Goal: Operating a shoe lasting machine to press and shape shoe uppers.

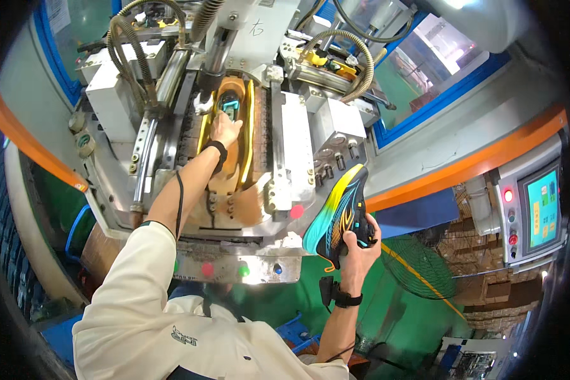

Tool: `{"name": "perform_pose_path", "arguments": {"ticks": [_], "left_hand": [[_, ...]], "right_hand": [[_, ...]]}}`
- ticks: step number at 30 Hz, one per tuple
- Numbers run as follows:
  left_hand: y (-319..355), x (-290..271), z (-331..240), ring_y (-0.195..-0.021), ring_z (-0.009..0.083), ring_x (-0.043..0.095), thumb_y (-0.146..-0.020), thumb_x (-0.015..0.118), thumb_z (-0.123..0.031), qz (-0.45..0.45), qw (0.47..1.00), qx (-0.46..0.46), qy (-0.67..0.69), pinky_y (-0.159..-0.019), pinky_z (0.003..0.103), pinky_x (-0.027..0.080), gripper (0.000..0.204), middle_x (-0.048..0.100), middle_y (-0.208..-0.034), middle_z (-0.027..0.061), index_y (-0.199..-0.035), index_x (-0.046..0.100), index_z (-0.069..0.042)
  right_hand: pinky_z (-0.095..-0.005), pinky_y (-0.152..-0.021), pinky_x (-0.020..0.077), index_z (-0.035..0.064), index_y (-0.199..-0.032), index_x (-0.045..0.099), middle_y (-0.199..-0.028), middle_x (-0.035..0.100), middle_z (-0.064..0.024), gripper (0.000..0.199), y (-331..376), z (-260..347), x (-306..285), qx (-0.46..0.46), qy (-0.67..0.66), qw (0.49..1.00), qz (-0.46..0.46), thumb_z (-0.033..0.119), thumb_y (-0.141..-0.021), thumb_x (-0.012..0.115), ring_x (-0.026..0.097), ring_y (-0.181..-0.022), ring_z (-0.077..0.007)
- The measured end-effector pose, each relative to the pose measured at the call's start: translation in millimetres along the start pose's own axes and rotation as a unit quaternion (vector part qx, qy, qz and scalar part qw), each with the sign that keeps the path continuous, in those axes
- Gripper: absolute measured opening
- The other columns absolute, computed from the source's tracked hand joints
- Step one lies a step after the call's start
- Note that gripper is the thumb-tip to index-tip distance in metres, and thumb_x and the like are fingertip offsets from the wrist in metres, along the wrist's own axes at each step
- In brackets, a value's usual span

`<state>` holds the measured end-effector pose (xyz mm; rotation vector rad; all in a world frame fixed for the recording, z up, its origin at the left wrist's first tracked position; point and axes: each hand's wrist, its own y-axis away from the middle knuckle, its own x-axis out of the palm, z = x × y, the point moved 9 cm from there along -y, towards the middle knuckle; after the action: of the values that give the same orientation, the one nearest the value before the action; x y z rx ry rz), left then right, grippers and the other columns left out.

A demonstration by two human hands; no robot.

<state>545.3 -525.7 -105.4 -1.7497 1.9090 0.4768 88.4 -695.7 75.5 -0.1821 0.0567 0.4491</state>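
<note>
My right hand (360, 253) grips a sneaker (339, 218) beside the machine's front right corner. The shoe has a yellow and teal sole edge, a black patterned upper and an orange loop at one end. My left hand (225, 130) reaches into the middle of a press machine, over a long brown mould (232, 155) lined with yellow strips (247, 136). Its fingertips are at a small dark piece with a teal rim (230, 106), under a metal piston rod (216, 54). What exactly those fingers pinch is hidden.
Metal rails and a white block (296, 142) flank the mould. Ribbed hoses (130, 54) arch over the left side. Colored buttons (243, 269) line the front panel. An orange guard bar (468, 158) and a touch screen (543, 206) stand right, above a wire basket (418, 269).
</note>
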Motion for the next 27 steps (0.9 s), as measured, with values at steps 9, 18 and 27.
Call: {"name": "perform_pose_path", "arguments": {"ticks": [9, 18, 27], "left_hand": [[28.5, -49.9, 41.2, -0.072, 0.026, 0.071, -0.088, 0.071, -0.02, 0.123, 0.839, -0.283, 0.449, -0.058, 0.037, 0.06, 0.025, 0.071, -0.087, 0.0148, -0.095, 0.065, 0.004], [256.0, -312.8, 58.0, -0.085, 0.0123, 0.062, -0.089, 0.063, -0.007, 0.178, 0.817, -0.25, 0.487, -0.074, 0.025, 0.05, 0.023, 0.064, -0.095, 0.0063, -0.109, 0.061, 0.003], [440.9, -448.2, 134.0, -0.099, 0.0132, 0.062, -0.095, 0.063, -0.016, -0.243, 0.836, -0.251, 0.423, -0.087, 0.027, 0.052, 0.026, 0.063, -0.113, 0.0071, -0.114, 0.058, 0.0]], "right_hand": [[-0.0271, -0.071, 0.0525, -0.0022, -0.105, 0.066, -0.088, 0.069, -0.0046, 0.04, -164.5, 33.7, 175.6, -0.056, 0.163, 0.974, 0.148, 0.01, -0.069, 0.077, 0.062, -0.076, -0.0104], [-0.0406, -0.093, 0.0545, -0.0025, -0.112, 0.068, -0.119, 0.068, -0.0237, 0.061, -149.6, -60.2, 491.0, -0.043, 0.494, 0.803, 0.331, 0.03, -0.063, 0.082, 0.067, -0.111, -0.035], [-0.0463, -0.08, 0.0596, -0.0018, -0.124, 0.043, -0.106, 0.07, -0.021, 0.06, -97.4, -118.9, 531.1, -0.169, 0.564, 0.794, 0.15, 0.028, -0.08, 0.071, 0.072, -0.094, -0.0374]]}}
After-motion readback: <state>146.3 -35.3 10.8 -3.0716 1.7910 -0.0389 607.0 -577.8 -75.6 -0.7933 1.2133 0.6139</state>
